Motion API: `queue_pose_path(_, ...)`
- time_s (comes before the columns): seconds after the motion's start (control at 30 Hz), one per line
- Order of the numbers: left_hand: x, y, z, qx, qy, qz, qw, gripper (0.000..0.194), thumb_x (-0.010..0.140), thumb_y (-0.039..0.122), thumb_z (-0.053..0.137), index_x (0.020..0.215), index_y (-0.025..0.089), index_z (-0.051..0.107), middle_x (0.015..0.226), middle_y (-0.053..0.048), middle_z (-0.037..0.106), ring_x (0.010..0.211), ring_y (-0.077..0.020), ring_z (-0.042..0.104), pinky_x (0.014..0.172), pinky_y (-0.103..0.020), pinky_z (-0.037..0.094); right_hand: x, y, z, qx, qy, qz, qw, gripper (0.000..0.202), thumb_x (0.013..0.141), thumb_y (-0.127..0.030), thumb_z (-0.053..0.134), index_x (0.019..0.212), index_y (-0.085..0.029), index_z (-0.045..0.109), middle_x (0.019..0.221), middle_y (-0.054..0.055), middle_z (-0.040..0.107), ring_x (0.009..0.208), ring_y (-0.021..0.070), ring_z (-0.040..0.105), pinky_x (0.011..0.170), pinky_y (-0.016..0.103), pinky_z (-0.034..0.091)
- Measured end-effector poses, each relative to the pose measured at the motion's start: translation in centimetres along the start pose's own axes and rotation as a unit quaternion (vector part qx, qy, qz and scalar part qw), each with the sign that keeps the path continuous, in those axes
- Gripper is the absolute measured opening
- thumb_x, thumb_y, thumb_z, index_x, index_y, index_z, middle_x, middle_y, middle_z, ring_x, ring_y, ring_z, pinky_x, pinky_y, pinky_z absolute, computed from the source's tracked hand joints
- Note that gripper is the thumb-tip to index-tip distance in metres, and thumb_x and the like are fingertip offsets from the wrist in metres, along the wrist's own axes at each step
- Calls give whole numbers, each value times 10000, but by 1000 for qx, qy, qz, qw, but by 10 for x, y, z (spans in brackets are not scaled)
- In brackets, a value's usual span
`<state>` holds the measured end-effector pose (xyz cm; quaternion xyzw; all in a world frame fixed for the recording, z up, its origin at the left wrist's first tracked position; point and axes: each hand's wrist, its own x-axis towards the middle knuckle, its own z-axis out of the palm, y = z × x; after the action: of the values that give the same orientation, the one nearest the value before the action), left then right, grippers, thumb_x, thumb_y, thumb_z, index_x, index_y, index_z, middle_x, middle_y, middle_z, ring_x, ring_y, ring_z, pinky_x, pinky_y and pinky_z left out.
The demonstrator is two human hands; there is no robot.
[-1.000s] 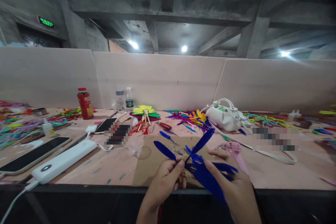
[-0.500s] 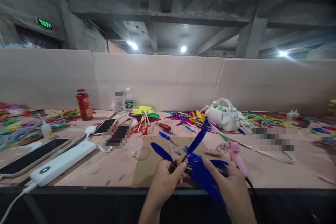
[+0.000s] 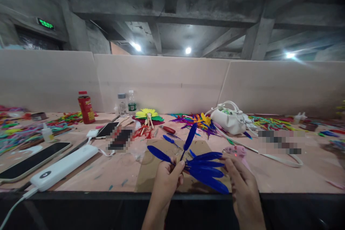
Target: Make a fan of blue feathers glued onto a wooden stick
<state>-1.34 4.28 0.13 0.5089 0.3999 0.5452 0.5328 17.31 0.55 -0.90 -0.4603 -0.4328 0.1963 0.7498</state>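
My left hand (image 3: 168, 178) is closed around the bases of several blue feathers (image 3: 206, 171), pinching them between thumb and fingers. Two of these feathers stand out to the left and upward, while the rest fan to the right. At the tips of that right-hand fan is my right hand (image 3: 241, 176), its fingers loosely bent and apart; whether a fingertip touches the uppermost feather I cannot tell. Below the bundle lies a brown cardboard sheet (image 3: 147, 174), and a loose blue feather (image 3: 169, 138) rests on its far part. A pink glue gun (image 3: 237, 151) is partly hidden behind my right hand.
A white handbag (image 3: 229, 120) stands at the back right, beside a pile of coloured feathers (image 3: 195, 122). A yellow feather flower (image 3: 147, 114) and a red-handled tool (image 3: 168, 129) are behind the cardboard. Left are a white power bank (image 3: 64, 167), phones (image 3: 36, 160) and a red bottle (image 3: 86, 107).
My right hand has drawn back to the right from the feathers to their tips, and the fan has spread. My left hand has shifted slightly left with the bundle.
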Motion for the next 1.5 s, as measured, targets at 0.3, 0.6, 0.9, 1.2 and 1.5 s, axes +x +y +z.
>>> queue_pose_path(0.3, 2, -7, -2, 2, -38, -21, 999, 457, 718, 567, 805, 653, 192, 553, 387, 53, 503, 349, -56, 349, 394, -185, 220, -10, -15, 24, -26, -62, 63, 996, 381, 737, -577, 809, 804, -202, 797, 885, 80, 803, 862, 294, 743, 785, 343, 599)
queue_pose_path(0.6, -7, 8, -1, -12, -81, -41, 996, 510, 678, 618, 817, 656, 184, 550, 441, 15, 595, 372, -53, 395, 414, -195, 258, -4, -15, 14, -52, -74, 46, 995, 365, 757, -561, 792, 776, -197, 775, 843, 64, 768, 829, 268, 702, 753, 326, 560)
queue_pose_path(0.9, -5, 3, -4, -18, -86, -55, 995, 419, 708, 530, 769, 778, 181, 547, 503, 1, 649, 392, -63, 436, 433, -203, 266, -7, -16, 16, -45, -50, 61, 996, 360, 753, -544, 796, 814, -189, 785, 829, 62, 770, 801, 271, 711, 730, 337, 573)
queue_pose_path(1.2, -8, 5, -4, 38, -102, -25, 994, 452, 712, 569, 787, 691, 191, 539, 512, 22, 597, 427, -63, 407, 443, -218, 257, -6, -15, 15, -88, -66, 24, 994, 307, 789, -518, 762, 779, -212, 770, 852, 52, 772, 836, 259, 705, 730, 295, 556)
queue_pose_path(1.5, -4, -6, -1, -15, -58, -27, 998, 464, 704, 560, 838, 717, 183, 569, 453, 36, 586, 375, -53, 364, 406, -211, 207, -7, -17, 17, -102, -78, 22, 992, 322, 799, -534, 749, 775, -214, 775, 842, 48, 782, 834, 257, 719, 716, 282, 567)
